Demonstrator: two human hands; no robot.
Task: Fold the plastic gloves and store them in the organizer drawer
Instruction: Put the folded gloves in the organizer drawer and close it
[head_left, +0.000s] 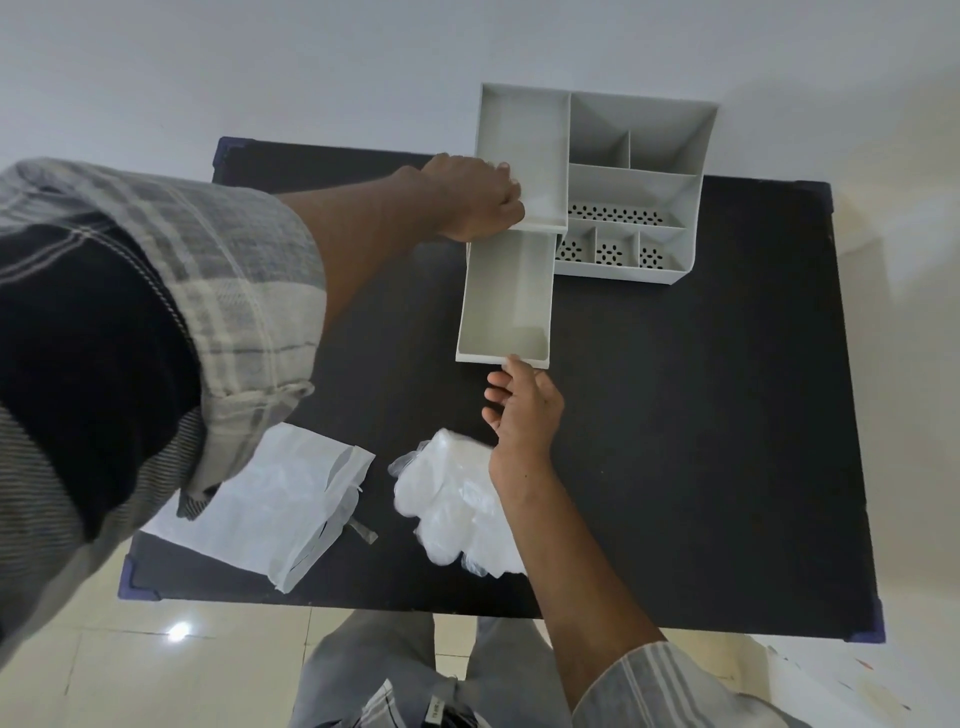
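A grey plastic organizer (670, 171) stands at the back of the black table (701, 415). Its lower drawer (506, 296) is pulled out toward me and holds nothing. My left hand (475, 200) grips the organizer's left side, fingers curled over the rim of the upper tray. My right hand (522, 410) is at the drawer's front edge, its fingertips touching the lip. A heap of clear plastic gloves (454, 504) lies on the table just under my right wrist, partly hidden by my forearm.
A flat white plastic bag (270, 504) lies at the table's front left, partly under my left sleeve. The organizer has several small perforated compartments (610, 254) on its right. The table's right half is bare black surface. Tiled floor shows below the front edge.
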